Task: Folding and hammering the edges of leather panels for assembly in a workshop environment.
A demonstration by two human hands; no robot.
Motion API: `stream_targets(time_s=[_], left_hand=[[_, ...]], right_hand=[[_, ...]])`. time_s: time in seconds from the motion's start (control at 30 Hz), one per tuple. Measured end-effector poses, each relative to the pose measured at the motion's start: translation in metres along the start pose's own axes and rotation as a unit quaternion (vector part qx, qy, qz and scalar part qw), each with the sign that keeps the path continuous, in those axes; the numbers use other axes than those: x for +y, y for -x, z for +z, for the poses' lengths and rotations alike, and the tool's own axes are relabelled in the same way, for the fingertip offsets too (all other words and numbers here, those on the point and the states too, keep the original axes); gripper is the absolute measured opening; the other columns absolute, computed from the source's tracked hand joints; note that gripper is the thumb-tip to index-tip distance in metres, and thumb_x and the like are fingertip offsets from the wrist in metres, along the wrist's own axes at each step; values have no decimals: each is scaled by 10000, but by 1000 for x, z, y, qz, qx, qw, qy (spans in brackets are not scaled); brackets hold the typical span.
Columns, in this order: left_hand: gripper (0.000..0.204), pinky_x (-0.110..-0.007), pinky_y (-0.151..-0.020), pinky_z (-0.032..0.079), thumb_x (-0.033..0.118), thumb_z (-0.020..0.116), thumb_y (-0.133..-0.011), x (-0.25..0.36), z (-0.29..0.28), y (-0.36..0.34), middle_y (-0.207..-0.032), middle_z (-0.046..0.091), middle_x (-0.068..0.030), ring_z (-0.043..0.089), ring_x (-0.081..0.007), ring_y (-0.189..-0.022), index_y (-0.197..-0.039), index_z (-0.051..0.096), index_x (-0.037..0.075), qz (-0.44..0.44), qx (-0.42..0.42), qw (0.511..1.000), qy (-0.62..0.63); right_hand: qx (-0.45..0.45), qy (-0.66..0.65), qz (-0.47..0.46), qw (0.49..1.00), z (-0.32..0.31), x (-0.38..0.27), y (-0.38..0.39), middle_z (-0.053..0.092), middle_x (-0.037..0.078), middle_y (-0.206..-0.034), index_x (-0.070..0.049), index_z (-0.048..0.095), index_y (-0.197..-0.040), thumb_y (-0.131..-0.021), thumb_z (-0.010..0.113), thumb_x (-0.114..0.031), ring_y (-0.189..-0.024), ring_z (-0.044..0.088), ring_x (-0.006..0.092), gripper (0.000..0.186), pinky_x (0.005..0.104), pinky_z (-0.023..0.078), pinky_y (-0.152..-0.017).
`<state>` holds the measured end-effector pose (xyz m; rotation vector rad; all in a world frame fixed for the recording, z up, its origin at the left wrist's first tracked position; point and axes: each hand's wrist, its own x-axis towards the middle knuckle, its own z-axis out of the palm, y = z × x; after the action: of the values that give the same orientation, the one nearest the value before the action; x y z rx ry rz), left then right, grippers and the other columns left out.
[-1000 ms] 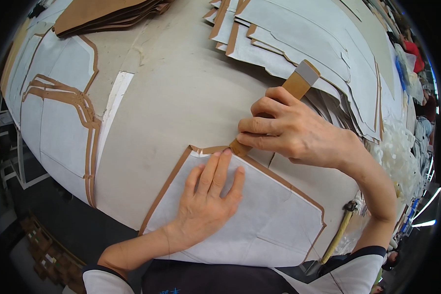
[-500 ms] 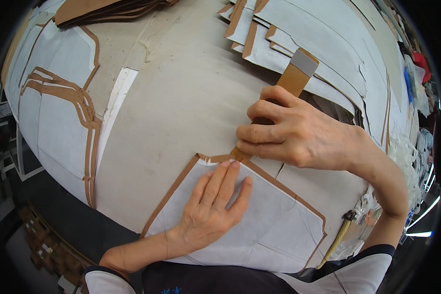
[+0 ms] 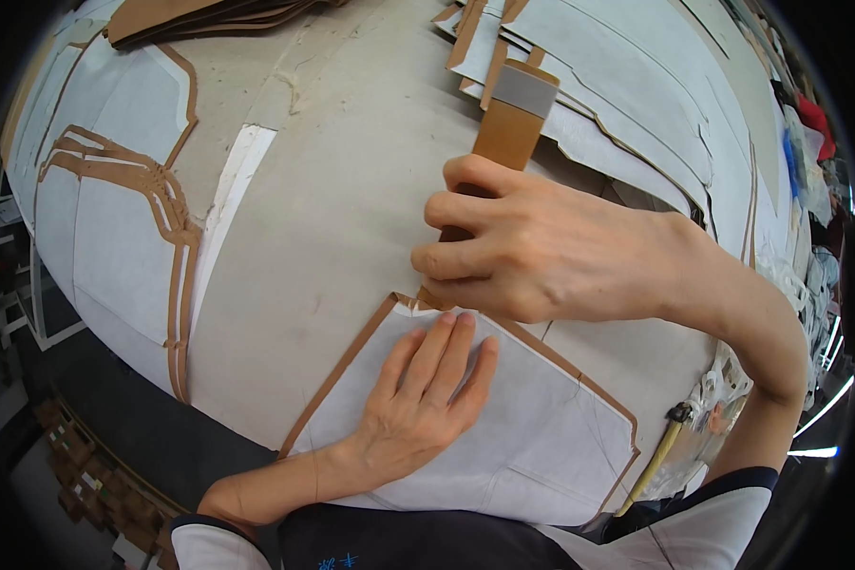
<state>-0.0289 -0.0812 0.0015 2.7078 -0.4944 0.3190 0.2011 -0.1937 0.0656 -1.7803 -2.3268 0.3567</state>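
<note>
White panel with brown edging (image 3: 541, 427) lies on the table (image 3: 323, 228) right in front of the person. Left hand (image 3: 423, 408) flat on it, palm down, nothing held, fingers slightly spread, tips close to its top edge. Right hand (image 3: 532, 252) wrapped round a flat brown tool with a grey band (image 3: 511, 128), lower end at the panel's top edge near its upper-left corner; exact contact hard to tell. Step in hand, my read: working the brown border along that edge. Next move calls for even tool pressure there, left fingertips clear, panel pinned. Panel stack (image 3: 636, 104) beyond the panel, up and right; more brown-edged pieces (image 3: 114, 256) off to its left.
</note>
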Motion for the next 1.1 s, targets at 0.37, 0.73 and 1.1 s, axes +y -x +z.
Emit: stream_targets(time_s=[0.37,0.73,1.1], left_hand=[[406,-516,-1066,439,201,762,-865,-16,-24,6,-1417,625,-214,577,-349,-1312,-1205,699,-12,57,40,997,17],[429,-589,-1198,329,152,751,-906,-42,-22,5,-1486,565,-229,458,-415,-1446,-1277,614,-16,36,27,999,11],[394,-482,-1102,433,119,764,-884,-70,-28,-2,-1377,647,-132,564,-335,-1299,-1247,663,3,119,51,989,76]], right_hand=[[164,73,214,960,10,-47,48,645,33,-1072,-85,709,-1086,-764,741,-47,-1029,579,232,326,385,469,-912],[300,215,657,657,96,-227,174,620,162,-1397,-55,699,-1304,-891,774,-97,-1282,578,356,421,472,428,-1089],[266,212,843,416,187,-375,253,618,230,-1240,-7,569,-1434,-992,649,-75,-1124,603,420,455,466,491,-972]])
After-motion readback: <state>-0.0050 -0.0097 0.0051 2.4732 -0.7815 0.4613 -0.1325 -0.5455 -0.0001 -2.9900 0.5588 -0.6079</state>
